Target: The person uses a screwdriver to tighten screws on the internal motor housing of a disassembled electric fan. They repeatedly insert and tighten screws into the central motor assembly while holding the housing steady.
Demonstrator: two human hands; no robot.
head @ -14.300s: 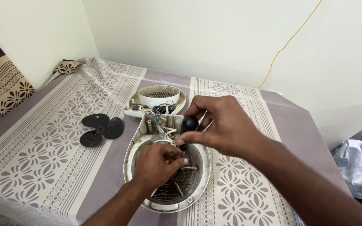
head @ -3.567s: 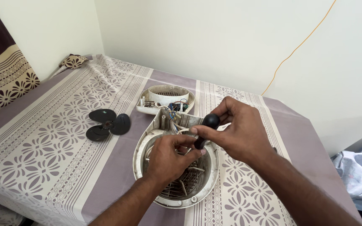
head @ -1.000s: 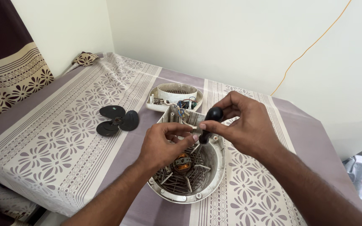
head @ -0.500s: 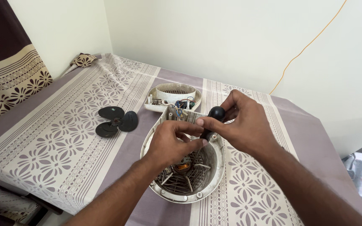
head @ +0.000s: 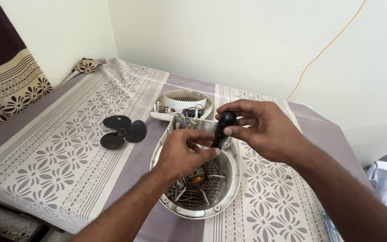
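Over the middle of the bed, on its purple and white flower-patterned spread [head: 68,148], lies an opened white fan housing [head: 229,197], grille side down, with the motor [head: 196,179] and its copper winding showing inside.

Right hand [head: 265,130]: fingers wrapped around the black handle of a screwdriver [head: 222,130], thumb pressed on its side, shaft pointing down into the housing. The tip is hidden behind the left hand.

Left hand [head: 182,152]: fingers curled together at the lower end of the screwdriver, pinching at or just beside the shaft. Whether a screw sits between the fingertips cannot be told.

Near the far edge of the housing a bundle of coloured wires [head: 192,112] shows, and just beyond it lies a second white housing part [head: 182,101] with a round opening. A black three-blade fan propeller [head: 122,132] lies apart, to the left on the spread. A yellow cord [head: 323,49] runs up the wall.

Judgement on handling: the work looks like driving or loosening a fastener near the motor mount. Best done with the shaft kept upright and in line with the screw, left fingers steadying the tip only, firm downward pressure from the right palm, and the wires kept clear of the blade. The soft spread may let the housing rock, so brace it.
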